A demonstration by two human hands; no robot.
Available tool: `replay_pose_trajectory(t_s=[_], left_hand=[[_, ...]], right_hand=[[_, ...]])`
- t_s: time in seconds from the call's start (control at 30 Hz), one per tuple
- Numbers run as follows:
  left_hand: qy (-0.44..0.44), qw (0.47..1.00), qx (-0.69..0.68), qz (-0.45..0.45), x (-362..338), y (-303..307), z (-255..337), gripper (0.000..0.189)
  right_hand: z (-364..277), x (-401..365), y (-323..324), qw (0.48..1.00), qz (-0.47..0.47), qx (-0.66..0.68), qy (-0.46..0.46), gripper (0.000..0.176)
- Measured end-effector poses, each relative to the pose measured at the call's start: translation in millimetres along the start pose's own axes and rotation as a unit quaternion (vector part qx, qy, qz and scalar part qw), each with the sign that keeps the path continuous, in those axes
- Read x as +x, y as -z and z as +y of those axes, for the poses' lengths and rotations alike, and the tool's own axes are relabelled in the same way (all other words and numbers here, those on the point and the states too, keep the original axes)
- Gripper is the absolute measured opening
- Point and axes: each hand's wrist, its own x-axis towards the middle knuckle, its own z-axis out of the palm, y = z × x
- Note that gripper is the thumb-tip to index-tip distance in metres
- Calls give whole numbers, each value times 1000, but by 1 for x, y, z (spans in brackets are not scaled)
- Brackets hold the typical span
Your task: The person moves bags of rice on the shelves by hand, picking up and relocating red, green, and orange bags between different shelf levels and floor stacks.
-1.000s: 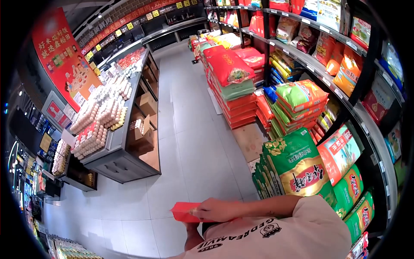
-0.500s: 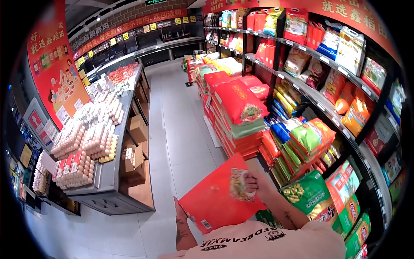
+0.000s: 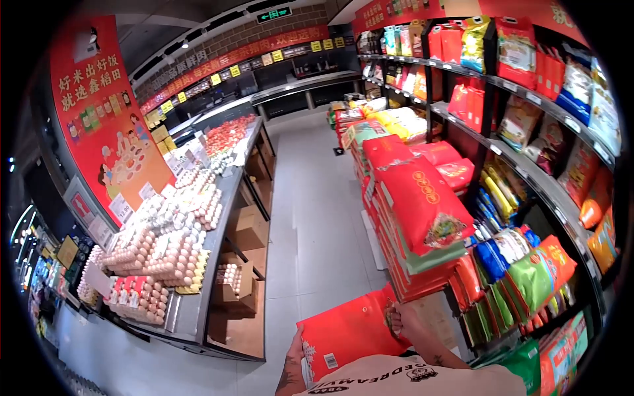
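1. Tall dark shelving (image 3: pixel 510 86), loaded with packaged goods, runs beyond the hands and off to their right.
2. A long grey counter (image 3: pixel 198 310) stands left of the hands, across the aisle floor. Trays of pale eggs (image 3: pixel 178 261) cover much of its top, and an open brown cardboard box (image 3: pixel 241 301) sits in its lower space.
3. A tall stack of plump, shiny red sacks (image 3: pixel 422 198) rises just beyond the right hand; a lower stack topped by a green-and-orange sack (image 3: pixel 541 264) lies further to that hand's right.
4. A broad, flat-looking red bag (image 3: pixel 347 330), seemingly plastic, spans the gap between the two hands, just ahead of the pale shirt (image 3: pixel 409 376). Half a second ago it was tipped up steeply, a printed food picture by the right hand; now it lies lower and flatter, mostly plain red upward. I judge that this leaves it more evenly carried between both hands.
5. The right hand (image 3: pixel 397 321) is curled around the bag's right edge, gripping it.
6. The left hand (image 3: pixel 295 348) is against the left edge; its fingers are hidden, so I cannot tell whether they are closed.
7. A small white barcode label (image 3: pixel 331 361) shows near the left hand.
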Motion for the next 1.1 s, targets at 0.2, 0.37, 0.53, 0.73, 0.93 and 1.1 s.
replay_pose_trajectory(t_s=[0.2,0.37,0.53,0.73,0.93,1.1], left_hand=[[-76,994,-45,60,30,-74,76,58],[-91,991,-62,76,94,-104,115,56],[-45,996,-61,56,195,-109,157,57],[-3,1000,0,-7,349,-148,269,55],[35,998,17,-55,468,-172,358,54],[46,999,19,-18,518,-183,415,49]], right_hand=[[-104,79,-33,987,-96,-127,-14,32],[-146,153,-58,969,-62,-237,-4,32],[-182,229,-59,936,-15,-349,43,25],[-266,302,-117,946,61,-304,98,20],[-316,398,-143,951,115,-262,117,21],[-353,472,-176,949,132,-269,97,20]])
